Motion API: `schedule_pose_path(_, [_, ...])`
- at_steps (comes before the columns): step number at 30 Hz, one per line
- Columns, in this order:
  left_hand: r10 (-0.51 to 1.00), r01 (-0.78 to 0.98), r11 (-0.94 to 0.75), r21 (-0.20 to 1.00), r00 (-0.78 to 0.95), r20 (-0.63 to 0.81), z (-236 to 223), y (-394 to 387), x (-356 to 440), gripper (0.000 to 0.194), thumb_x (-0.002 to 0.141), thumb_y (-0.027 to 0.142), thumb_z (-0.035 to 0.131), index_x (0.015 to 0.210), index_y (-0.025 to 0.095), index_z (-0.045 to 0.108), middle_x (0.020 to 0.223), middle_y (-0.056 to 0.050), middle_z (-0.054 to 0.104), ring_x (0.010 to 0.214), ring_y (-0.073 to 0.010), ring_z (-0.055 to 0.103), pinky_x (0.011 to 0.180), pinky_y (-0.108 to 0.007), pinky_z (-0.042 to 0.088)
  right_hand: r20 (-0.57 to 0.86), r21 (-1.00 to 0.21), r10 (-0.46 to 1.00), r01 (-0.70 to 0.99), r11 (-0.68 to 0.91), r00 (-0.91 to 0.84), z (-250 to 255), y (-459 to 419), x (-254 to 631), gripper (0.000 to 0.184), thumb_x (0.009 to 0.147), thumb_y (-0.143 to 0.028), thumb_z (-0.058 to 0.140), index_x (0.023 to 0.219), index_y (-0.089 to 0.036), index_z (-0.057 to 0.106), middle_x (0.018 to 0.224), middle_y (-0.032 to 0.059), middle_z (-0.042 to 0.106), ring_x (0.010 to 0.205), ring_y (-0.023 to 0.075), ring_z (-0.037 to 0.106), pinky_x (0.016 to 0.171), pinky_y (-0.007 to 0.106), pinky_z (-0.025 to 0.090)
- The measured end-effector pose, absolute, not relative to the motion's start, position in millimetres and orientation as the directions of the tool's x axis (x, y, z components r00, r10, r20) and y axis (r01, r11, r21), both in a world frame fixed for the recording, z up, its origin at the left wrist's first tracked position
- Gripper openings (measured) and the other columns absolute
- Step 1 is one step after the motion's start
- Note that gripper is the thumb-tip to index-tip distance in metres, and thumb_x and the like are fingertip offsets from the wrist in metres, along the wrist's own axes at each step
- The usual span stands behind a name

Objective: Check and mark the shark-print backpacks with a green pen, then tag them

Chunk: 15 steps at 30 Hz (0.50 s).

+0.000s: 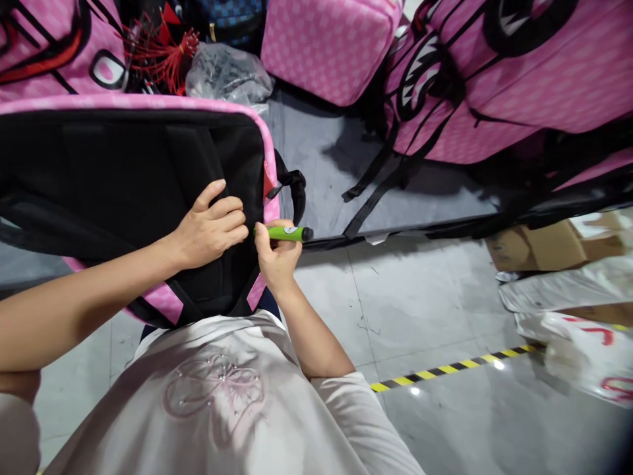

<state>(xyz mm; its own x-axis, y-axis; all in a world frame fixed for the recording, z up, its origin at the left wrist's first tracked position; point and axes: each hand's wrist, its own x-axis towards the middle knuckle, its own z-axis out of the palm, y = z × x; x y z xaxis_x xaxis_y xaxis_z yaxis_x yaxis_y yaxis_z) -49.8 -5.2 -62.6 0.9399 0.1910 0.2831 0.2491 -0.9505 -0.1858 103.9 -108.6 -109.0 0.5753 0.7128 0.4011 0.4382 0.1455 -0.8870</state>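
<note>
A backpack [123, 158] with a black back panel and pink checked trim lies flat before me, partly on the table edge and against my body. My left hand [212, 227] rests on its black panel near the right side, with curled fingers gripping the fabric and one finger raised. Close beside it, at the pink edge, my right hand [277, 257] is closed around a green pen-shaped tool [287, 233] with a dark end pointing right. The tool's other tip, by the black fabric, is too small to make out. A black loop handle [295, 188] sticks out just above the right hand.
Pink backpacks [534, 86] with toothed-mouth designs and a pink checked bag [326, 49] stand along the grey table [321, 158]. Red cords [173, 49] and a clear plastic bag [227, 72] lie behind. Cardboard boxes [554, 244] and striped tape [450, 367] are on the floor at right.
</note>
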Motion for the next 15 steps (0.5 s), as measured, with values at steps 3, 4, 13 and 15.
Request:
schedule_pose_path(3, [0.196,0.253,-0.951,-0.177,0.938,0.286,-63.3,-5.0,-49.9,0.025,0.093,0.015,0.049,0.088,0.029,0.069,0.089,0.004,0.066,0.117,-0.0144,0.059,0.131,-0.041,0.019,0.376,-0.840,0.803,0.536,0.083,0.464,-101.5,-103.9,112.0,0.030,0.097,-0.045,0.059,0.078,-0.022,0.056,0.067,-0.0013,0.060,0.054,0.0112,0.055,0.057,0.025,0.045])
schedule_pose_path(4, [0.201,0.253,-0.954,-0.162,0.938,0.282,-63.9,-4.6,-50.0,0.025,0.093,0.016,0.048,0.089,0.029,0.069,0.089,0.003,0.066,0.118,-0.0148,0.059,0.130,-0.042,0.020,0.366,-0.815,0.819,0.578,0.054,0.441,-99.5,-102.6,115.8,0.031,0.096,-0.046,0.059,0.076,-0.022,0.056,0.066,-0.0010,0.059,0.054,0.0113,0.054,0.057,0.025,0.044])
schedule_pose_path(13, [0.240,0.262,-0.963,-0.063,0.940,0.242,-69.4,-2.2,-52.2,0.031,0.095,0.031,0.044,0.114,0.035,0.069,0.092,0.002,0.067,0.122,-0.0183,0.060,0.131,-0.049,0.022,0.325,-0.804,0.864,0.593,0.038,0.385,-96.6,-99.8,128.4,0.032,0.096,-0.045,0.060,0.076,-0.021,0.058,0.067,-0.0012,0.059,0.056,0.0120,0.056,0.060,0.025,0.046])
schedule_pose_path(15, [0.242,0.257,-0.966,-0.037,0.943,0.228,-69.0,-2.2,-52.5,0.032,0.094,0.032,0.045,0.116,0.035,0.068,0.095,0.002,0.067,0.123,-0.0191,0.059,0.131,-0.050,0.021,0.329,-0.831,0.846,0.554,0.049,0.419,-99.0,-99.8,126.8,0.031,0.096,-0.045,0.060,0.076,-0.021,0.057,0.068,-0.0015,0.060,0.055,0.0111,0.055,0.060,0.025,0.046])
